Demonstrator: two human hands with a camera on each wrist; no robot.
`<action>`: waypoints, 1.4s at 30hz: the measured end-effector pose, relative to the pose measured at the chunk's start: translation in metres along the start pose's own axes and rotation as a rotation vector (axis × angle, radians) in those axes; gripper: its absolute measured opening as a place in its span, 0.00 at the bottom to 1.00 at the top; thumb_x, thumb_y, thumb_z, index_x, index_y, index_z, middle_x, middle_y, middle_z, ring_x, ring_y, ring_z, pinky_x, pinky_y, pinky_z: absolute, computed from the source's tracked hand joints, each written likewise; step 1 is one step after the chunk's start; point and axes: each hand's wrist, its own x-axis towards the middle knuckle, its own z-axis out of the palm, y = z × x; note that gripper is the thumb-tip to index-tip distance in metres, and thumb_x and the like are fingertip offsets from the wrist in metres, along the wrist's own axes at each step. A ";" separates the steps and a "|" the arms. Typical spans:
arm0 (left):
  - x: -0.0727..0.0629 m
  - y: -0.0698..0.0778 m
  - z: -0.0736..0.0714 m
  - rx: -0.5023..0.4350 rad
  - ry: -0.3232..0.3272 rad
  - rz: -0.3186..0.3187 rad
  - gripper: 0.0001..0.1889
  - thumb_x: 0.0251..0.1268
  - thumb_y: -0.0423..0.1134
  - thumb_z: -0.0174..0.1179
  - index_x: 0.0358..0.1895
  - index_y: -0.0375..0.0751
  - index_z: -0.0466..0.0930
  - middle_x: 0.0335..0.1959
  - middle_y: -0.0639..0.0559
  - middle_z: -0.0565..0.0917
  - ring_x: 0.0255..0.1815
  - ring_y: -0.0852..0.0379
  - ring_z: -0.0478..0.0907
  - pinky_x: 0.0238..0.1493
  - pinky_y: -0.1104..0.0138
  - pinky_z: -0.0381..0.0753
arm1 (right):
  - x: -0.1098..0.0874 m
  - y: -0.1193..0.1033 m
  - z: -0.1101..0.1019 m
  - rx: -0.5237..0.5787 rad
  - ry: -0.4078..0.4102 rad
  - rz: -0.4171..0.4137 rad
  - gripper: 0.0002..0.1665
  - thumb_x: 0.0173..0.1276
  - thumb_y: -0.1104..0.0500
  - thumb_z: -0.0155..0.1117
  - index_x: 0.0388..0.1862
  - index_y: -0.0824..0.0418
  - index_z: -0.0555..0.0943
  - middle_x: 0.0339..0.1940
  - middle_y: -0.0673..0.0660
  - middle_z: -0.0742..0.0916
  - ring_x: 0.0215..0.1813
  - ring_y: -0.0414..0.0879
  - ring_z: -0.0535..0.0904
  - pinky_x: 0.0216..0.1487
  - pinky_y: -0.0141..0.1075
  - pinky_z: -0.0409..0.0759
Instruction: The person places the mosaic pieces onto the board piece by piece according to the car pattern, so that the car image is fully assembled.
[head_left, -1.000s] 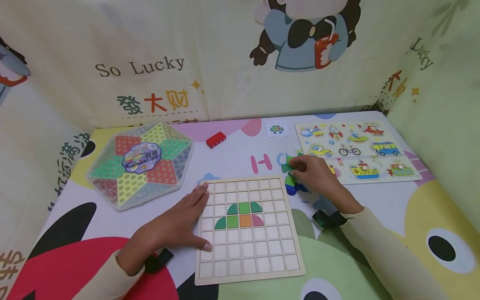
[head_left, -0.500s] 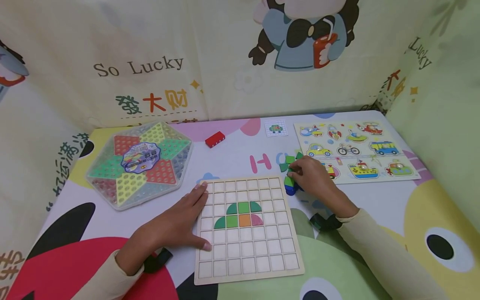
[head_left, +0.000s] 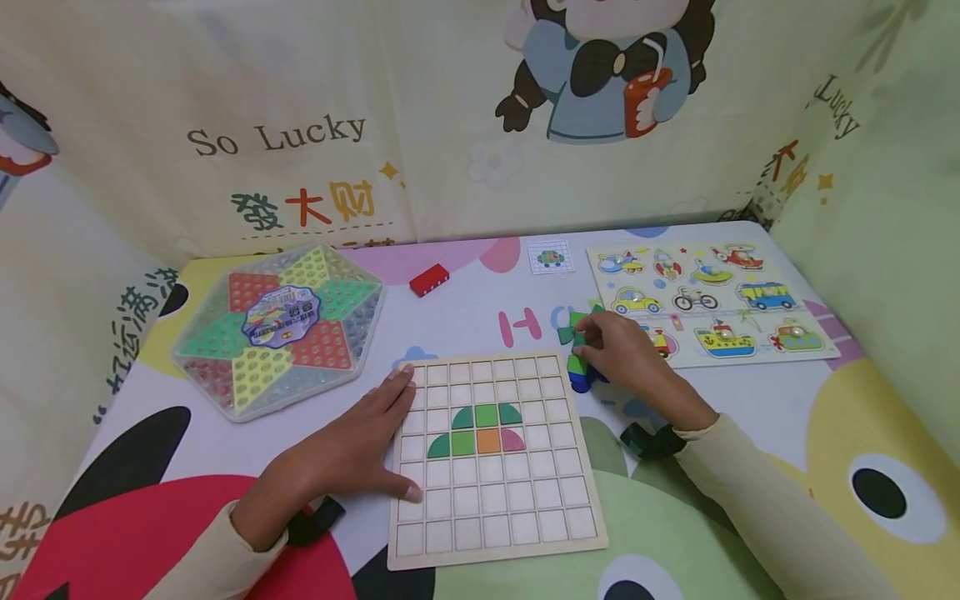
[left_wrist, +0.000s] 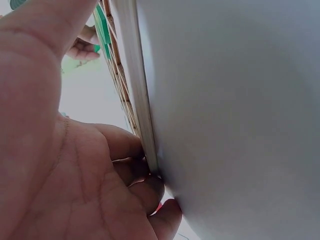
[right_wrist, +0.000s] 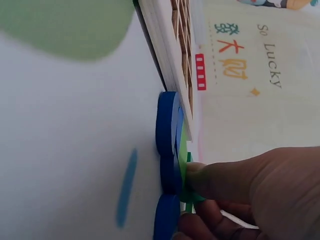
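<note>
A square wooden grid board [head_left: 497, 502] lies on the table, with several green pieces, an orange square [head_left: 488, 441] and a pink quarter-round piece [head_left: 513, 439] set in its middle cells. My left hand [head_left: 341, 446] rests along the board's left edge, fingers extended and thumb on the frame. Beyond the right edge is a pile of loose green and blue pieces [head_left: 577, 364]. Over that pile, my right hand [head_left: 626, 350] pinches a dark green piece [right_wrist: 194, 194] between thumb and fingers, which hide part of it. Blue pieces [right_wrist: 167, 125] sit just beside it in the right wrist view.
A hexagonal Chinese checkers box [head_left: 281, 329] sits at the left. Toward the back are a red block [head_left: 429, 280] and a small card [head_left: 551, 257] with a printed car-shaped pattern. A vehicle picture puzzle board [head_left: 708, 304] lies at the right, close to my right hand.
The right hand has shifted slightly within the pile, its fingertips coming down a little among the green pieces. My left hand and the board stay in place.
</note>
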 end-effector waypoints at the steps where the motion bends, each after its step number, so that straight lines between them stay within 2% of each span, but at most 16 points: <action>1: 0.000 0.000 0.000 0.000 0.001 0.001 0.69 0.36 0.72 0.70 0.77 0.33 0.46 0.80 0.46 0.41 0.78 0.43 0.37 0.71 0.45 0.51 | 0.000 0.001 0.000 0.001 0.008 -0.013 0.11 0.68 0.64 0.65 0.47 0.66 0.81 0.39 0.59 0.83 0.41 0.53 0.77 0.43 0.45 0.78; 5: 0.000 0.000 -0.001 0.006 -0.001 -0.002 0.69 0.36 0.72 0.70 0.77 0.34 0.46 0.80 0.47 0.40 0.78 0.44 0.37 0.71 0.46 0.51 | 0.000 0.002 0.001 0.014 0.033 -0.075 0.07 0.70 0.65 0.62 0.44 0.63 0.83 0.38 0.57 0.80 0.38 0.51 0.72 0.40 0.42 0.74; 10: -0.001 -0.001 -0.001 0.001 0.005 0.007 0.68 0.37 0.72 0.70 0.77 0.33 0.47 0.80 0.47 0.41 0.78 0.44 0.37 0.72 0.46 0.50 | -0.002 0.003 -0.002 0.053 0.047 -0.128 0.09 0.70 0.65 0.62 0.47 0.65 0.84 0.37 0.57 0.80 0.36 0.50 0.73 0.37 0.41 0.73; 14: -0.004 -0.001 0.001 -0.023 -0.005 0.000 0.68 0.36 0.72 0.70 0.77 0.33 0.47 0.79 0.46 0.41 0.78 0.43 0.37 0.71 0.45 0.50 | -0.005 0.001 -0.004 0.082 0.031 -0.127 0.12 0.70 0.64 0.62 0.50 0.67 0.83 0.39 0.58 0.82 0.35 0.48 0.74 0.35 0.40 0.74; 18: -0.005 -0.002 0.002 -0.010 -0.016 -0.019 0.69 0.36 0.72 0.70 0.77 0.35 0.46 0.80 0.48 0.41 0.78 0.45 0.37 0.72 0.46 0.50 | -0.010 -0.006 -0.006 0.108 0.003 -0.131 0.10 0.70 0.64 0.63 0.48 0.65 0.84 0.39 0.56 0.83 0.36 0.47 0.76 0.36 0.39 0.76; 25: -0.003 0.000 0.001 -0.004 -0.011 0.005 0.68 0.37 0.72 0.70 0.77 0.33 0.47 0.79 0.46 0.41 0.78 0.44 0.37 0.71 0.46 0.52 | -0.021 -0.016 -0.003 0.108 0.000 -0.232 0.12 0.67 0.68 0.63 0.49 0.65 0.84 0.43 0.55 0.85 0.37 0.45 0.77 0.37 0.37 0.79; 31: 0.000 0.001 -0.001 0.028 -0.023 -0.021 0.68 0.36 0.72 0.70 0.77 0.36 0.46 0.80 0.48 0.39 0.78 0.46 0.35 0.72 0.48 0.52 | -0.029 -0.025 0.001 0.137 -0.039 -0.315 0.14 0.64 0.73 0.64 0.48 0.65 0.85 0.37 0.50 0.82 0.35 0.44 0.74 0.34 0.32 0.77; 36: 0.000 0.003 -0.001 0.048 -0.019 -0.034 0.68 0.36 0.71 0.71 0.77 0.37 0.47 0.80 0.49 0.40 0.78 0.47 0.35 0.72 0.49 0.53 | -0.034 -0.033 0.006 0.175 -0.089 -0.332 0.14 0.64 0.72 0.66 0.48 0.64 0.85 0.34 0.48 0.80 0.34 0.44 0.73 0.33 0.31 0.75; 42: -0.001 0.004 -0.001 0.030 -0.015 -0.020 0.67 0.37 0.71 0.71 0.77 0.35 0.47 0.80 0.46 0.41 0.78 0.44 0.36 0.71 0.47 0.52 | -0.039 -0.040 0.011 0.187 -0.163 -0.326 0.14 0.65 0.68 0.67 0.49 0.62 0.84 0.33 0.46 0.79 0.35 0.44 0.74 0.34 0.31 0.77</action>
